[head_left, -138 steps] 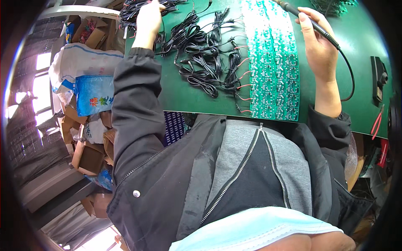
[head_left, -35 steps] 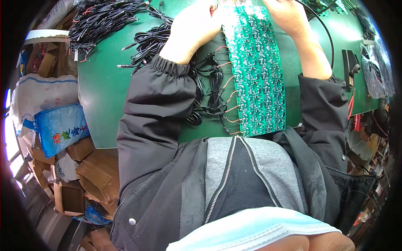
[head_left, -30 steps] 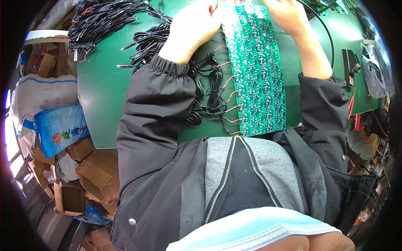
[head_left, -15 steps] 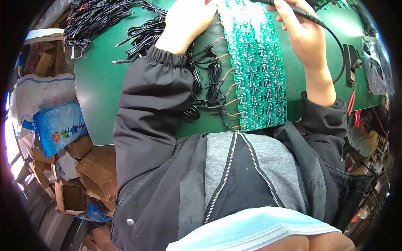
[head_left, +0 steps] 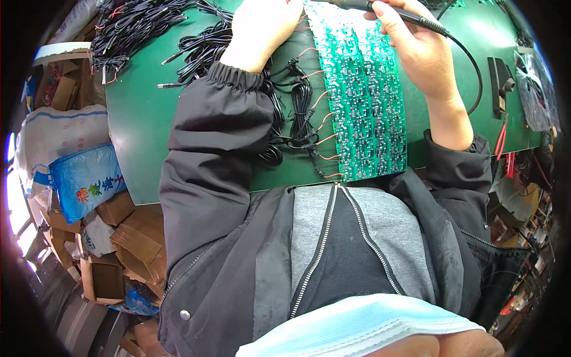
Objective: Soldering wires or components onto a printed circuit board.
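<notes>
Soldering iron [head_left: 411, 17] sits clasped in the right hand [head_left: 424, 56]; for the left hand [head_left: 262, 30], I cannot tell.

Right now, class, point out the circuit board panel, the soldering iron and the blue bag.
Circuit board panel [head_left: 364, 101]: head view, middle of its green face.
Soldering iron [head_left: 414, 19]: head view, its dark handle.
Blue bag [head_left: 86, 181]: head view, its printed side.

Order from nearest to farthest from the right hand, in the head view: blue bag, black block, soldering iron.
1. Soldering iron: in the right hand
2. Black block: on the table, farther right
3. Blue bag: far left, off the table
</notes>
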Motion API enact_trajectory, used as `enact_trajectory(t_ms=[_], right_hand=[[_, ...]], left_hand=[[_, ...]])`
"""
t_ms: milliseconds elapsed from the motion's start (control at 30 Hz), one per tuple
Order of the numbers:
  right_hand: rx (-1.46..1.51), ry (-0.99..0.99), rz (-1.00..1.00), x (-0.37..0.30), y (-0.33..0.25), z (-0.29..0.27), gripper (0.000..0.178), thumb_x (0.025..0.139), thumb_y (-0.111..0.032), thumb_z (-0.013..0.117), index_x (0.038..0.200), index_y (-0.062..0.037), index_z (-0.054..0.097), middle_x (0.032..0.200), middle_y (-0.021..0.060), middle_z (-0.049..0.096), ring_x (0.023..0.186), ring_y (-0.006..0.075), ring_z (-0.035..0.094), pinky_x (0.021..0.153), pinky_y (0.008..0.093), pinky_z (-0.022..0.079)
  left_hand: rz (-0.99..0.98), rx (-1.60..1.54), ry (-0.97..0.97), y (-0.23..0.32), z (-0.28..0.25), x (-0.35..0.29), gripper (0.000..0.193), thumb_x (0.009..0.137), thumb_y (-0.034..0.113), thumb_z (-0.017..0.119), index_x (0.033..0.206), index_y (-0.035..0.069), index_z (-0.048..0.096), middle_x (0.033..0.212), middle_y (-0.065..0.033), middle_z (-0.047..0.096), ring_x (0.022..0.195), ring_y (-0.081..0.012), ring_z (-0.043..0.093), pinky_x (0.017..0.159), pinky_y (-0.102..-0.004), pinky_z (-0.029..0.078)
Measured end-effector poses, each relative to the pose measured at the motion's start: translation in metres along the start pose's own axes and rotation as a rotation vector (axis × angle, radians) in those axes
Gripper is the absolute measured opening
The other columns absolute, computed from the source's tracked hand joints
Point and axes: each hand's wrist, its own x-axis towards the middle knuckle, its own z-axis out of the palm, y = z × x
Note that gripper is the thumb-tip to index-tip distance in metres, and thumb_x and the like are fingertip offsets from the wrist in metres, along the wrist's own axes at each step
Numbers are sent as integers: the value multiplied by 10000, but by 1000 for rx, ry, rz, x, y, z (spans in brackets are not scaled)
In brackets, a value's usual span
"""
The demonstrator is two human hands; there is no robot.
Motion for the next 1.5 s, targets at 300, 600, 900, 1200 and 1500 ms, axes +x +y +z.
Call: enact_trajectory(t_ms=[300,600,900,1200,1500], right_hand=[[34,-57,4,5,-3,1,136,1014,-50,605,1125,11,655,941,22,675,864,78,600,767,244,496],[85,175,-69,-17,12,-23,198,1036,-110,602,1176,12,671,953,69,719,758,61,571,667,213,468],[186,327,-111,-34,41,-39,241,1058,-121,559,1214,31,661,951,139,752,716,68,553,640,219,457],[259,416,-11,-44,22,-37,144,1030,-103,616,1126,-11,670,883,7,683,731,34,545,653,191,445],[214,355,-92,-38,28,-37,91,1026,-75,586,1049,-8,644,882,9,650,811,70,576,734,235,472]], left_hand=[[-6,10,-2,2,1,-1,221,948,249,628,886,39,660,837,-211,659,837,-423,648,735,-484,510],[28,7,12,6,-3,0,223,958,254,630,911,39,670,854,-211,667,845,-419,652,742,-476,515],[461,665,-38,-17,-28,6,206,925,140,609,1095,38,667,893,-142,667,821,-339,661,729,-426,534],[292,884,-420,-4,-98,58,284,995,295,590,989,36,707,883,-166,716,858,-342,711,763,-424,556],[110,958,-452,-56,-112,20,272,972,191,577,1177,170,755,1074,-203,679,970,-380,704,835,-470,576]])
